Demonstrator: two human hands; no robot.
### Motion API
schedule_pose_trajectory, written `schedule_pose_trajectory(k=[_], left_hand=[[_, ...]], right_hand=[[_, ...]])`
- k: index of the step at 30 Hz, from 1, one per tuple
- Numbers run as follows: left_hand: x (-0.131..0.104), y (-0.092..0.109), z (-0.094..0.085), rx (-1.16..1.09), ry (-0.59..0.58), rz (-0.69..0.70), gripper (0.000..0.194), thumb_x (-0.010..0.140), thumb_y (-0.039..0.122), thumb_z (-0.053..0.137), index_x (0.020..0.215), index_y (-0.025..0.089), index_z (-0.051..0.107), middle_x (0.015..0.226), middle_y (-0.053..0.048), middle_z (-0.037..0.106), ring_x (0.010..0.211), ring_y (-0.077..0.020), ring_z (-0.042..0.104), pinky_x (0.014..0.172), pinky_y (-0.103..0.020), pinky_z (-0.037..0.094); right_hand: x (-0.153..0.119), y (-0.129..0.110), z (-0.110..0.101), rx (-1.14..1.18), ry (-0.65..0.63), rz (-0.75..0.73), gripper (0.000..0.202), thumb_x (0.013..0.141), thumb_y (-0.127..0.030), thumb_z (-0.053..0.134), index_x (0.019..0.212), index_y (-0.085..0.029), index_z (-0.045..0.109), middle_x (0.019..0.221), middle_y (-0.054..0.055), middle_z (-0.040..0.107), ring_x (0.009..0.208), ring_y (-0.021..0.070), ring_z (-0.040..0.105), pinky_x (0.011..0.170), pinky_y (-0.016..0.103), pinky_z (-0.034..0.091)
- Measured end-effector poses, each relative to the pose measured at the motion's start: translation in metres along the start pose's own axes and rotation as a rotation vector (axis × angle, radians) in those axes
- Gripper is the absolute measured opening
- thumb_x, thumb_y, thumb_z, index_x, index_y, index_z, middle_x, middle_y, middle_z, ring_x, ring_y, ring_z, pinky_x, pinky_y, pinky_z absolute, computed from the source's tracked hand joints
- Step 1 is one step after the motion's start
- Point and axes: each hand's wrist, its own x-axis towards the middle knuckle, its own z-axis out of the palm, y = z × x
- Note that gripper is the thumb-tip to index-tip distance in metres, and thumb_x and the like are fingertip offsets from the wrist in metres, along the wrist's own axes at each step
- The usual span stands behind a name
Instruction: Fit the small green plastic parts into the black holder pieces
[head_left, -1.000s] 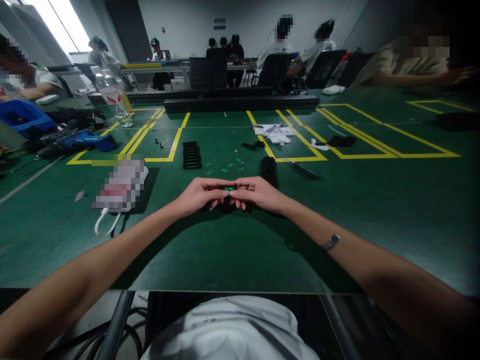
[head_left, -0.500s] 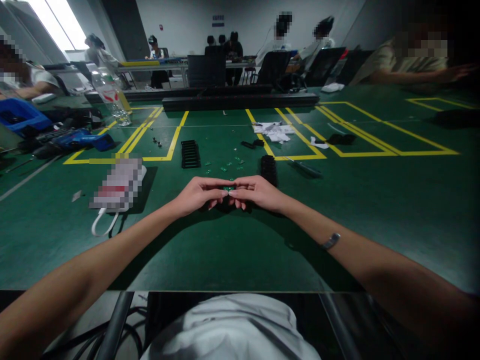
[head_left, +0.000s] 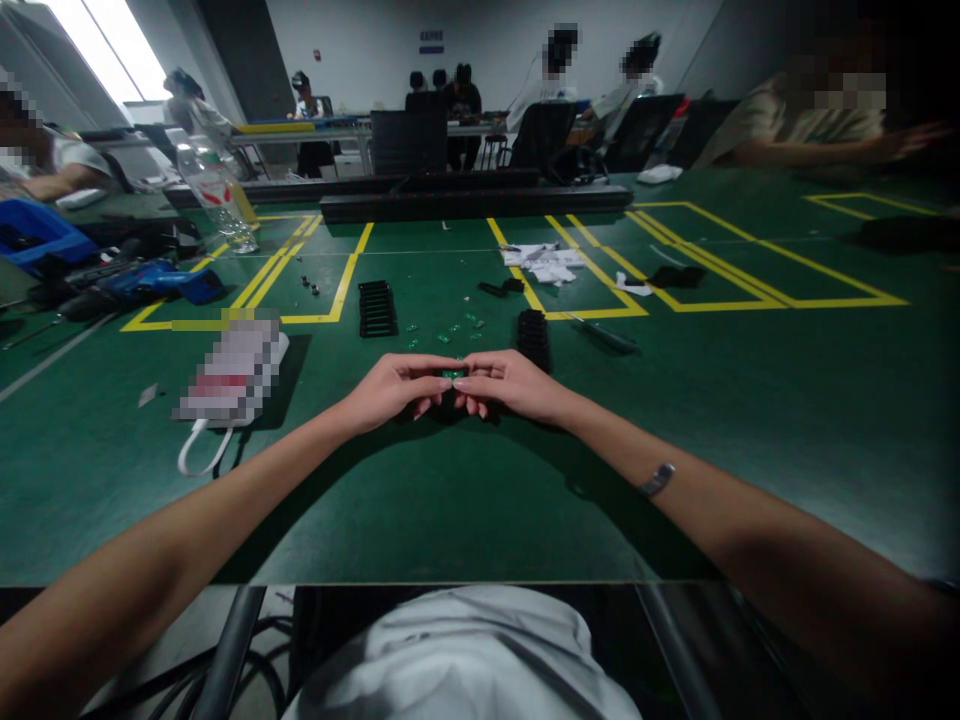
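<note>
Fingertips meeting, my left hand and my right hand are both closed on a small green circuit board, just above the table. Thumbs and index fingers pinch it, hiding most of it. Just beyond my fingers, several more loose green boards lie scattered. A black slotted rack lies beyond my left hand. Close behind my right hand is another black slotted part, partly covered by that hand.
To the left lie a white device with a strap, a blue power tool and a plastic bottle. A dark pen-like tool and crumpled white paper are at right. A long black bar crosses the back; people sit beyond.
The whole view has shifted slightly to the left. My hands keep the same pinch on the green board, with almost no movement.
</note>
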Motion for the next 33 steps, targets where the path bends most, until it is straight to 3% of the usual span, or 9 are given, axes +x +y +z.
schedule_pose_trajectory(k=[33], left_hand=[[-0.0001,0.0012,0.0001,-0.054,-0.013,-0.006,0.043,0.086,0.029,0.067,0.127,0.014,0.065,0.074,-0.004,0.064,0.055,-0.0090,0.053,0.047,-0.018,0.041]], right_hand=[[-0.0003,0.0008,-0.0015,-0.057,-0.002,0.012,0.032,0.087,-0.044,0.067,0.090,-0.012,0.068,0.074,0.005,0.069,0.060,0.0120,0.063,0.057,0.024,0.050]])
